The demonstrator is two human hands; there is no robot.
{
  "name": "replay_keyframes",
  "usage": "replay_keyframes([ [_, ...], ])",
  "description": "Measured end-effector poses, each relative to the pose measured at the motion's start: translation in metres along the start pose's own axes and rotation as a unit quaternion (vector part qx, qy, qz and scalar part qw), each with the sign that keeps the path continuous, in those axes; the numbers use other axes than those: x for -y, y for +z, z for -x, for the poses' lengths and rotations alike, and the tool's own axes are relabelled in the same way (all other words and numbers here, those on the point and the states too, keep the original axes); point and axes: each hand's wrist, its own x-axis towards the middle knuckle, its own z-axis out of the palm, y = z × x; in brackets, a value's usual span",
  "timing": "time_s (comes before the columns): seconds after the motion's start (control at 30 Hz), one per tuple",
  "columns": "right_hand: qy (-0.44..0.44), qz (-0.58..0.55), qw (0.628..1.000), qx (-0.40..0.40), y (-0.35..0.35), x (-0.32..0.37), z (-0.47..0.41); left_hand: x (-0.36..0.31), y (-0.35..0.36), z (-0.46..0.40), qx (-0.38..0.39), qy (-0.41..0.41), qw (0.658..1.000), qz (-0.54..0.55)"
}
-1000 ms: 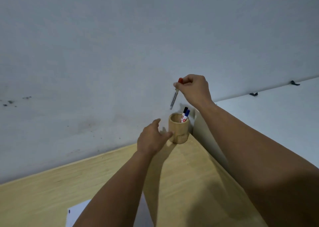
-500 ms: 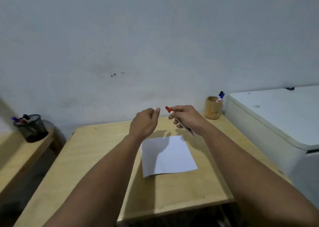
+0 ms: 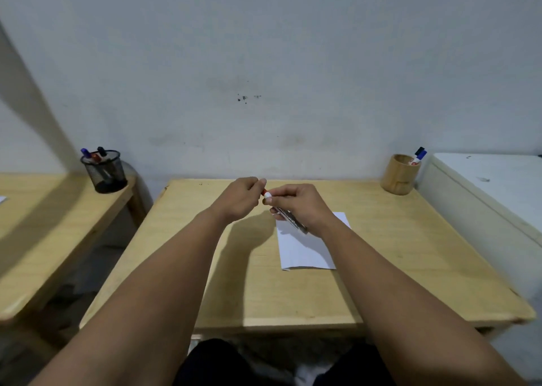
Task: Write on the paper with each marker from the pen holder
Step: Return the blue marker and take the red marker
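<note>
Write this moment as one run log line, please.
right hand: holds red marker | left hand: pinches cap | paper: blank

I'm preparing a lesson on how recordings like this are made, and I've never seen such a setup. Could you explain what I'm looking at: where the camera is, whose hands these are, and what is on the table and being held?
There is no machine here. The camera is worn on a person's head and looks down at their own two bare hands. The right hand holds a red marker by its barrel, above a white sheet of paper lying on a light wooden table. The left hand pinches the marker's red cap end. A wooden pen holder at the table's far right corner holds two more markers. A black mesh pen cup stands on a neighbouring table to the left.
</note>
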Motion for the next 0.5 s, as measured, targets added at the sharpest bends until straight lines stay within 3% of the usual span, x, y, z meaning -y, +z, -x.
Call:
replay_keyframes([
  [0.13,0.018,0.123,0.992,-0.015,0.003,-0.010,-0.014,0.011,0.000,-0.015,0.009,-0.010,0.999,-0.039],
  [0.2,-0.025,0.185,0.981,-0.043,0.002,-0.018,-0.022,0.017,0.006,-0.023,0.001,-0.020,0.999,-0.041],
  [0.33,-0.117,0.306,0.940,-0.094,-0.011,-0.036,-0.033,0.033,0.010,-0.042,-0.085,-0.066,0.991,-0.075],
  [0.4,-0.108,0.285,0.945,-0.118,-0.021,-0.043,-0.035,0.045,0.006,-0.043,-0.094,-0.073,0.980,-0.159],
  [0.5,-0.054,0.097,0.980,-0.167,-0.029,-0.042,-0.041,0.055,0.007,-0.040,-0.050,-0.023,0.942,-0.330],
])
